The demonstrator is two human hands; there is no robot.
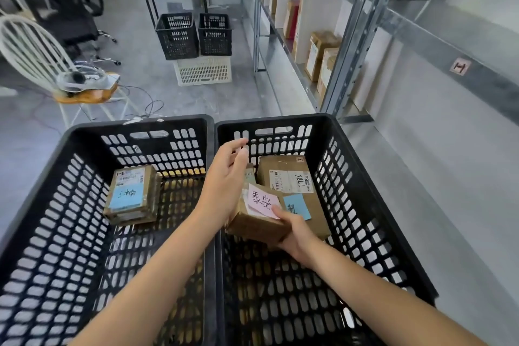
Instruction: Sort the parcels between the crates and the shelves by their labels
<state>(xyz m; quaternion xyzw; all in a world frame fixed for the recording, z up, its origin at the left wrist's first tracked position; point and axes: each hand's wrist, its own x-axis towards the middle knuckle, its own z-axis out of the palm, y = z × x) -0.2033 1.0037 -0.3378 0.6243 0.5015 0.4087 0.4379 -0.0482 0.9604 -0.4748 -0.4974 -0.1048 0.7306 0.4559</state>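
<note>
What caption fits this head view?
Right hand grips a pink-labelled parcel in the right crate, left hand open beside it; left crate holds a blue-labelled parcel.

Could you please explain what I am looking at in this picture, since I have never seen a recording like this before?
There is no machine here: a person wears a camera on the head, so the one picture looks forward and down at their own arms. Two black crates stand side by side. The left crate holds a blue-note parcel. The right crate holds a white-label parcel and a second blue-note parcel. The right hand grips a pink-note parcel above the right crate; the left hand is open, fingers straight, beside it. The metal shelves on the right carry more boxes.
</note>
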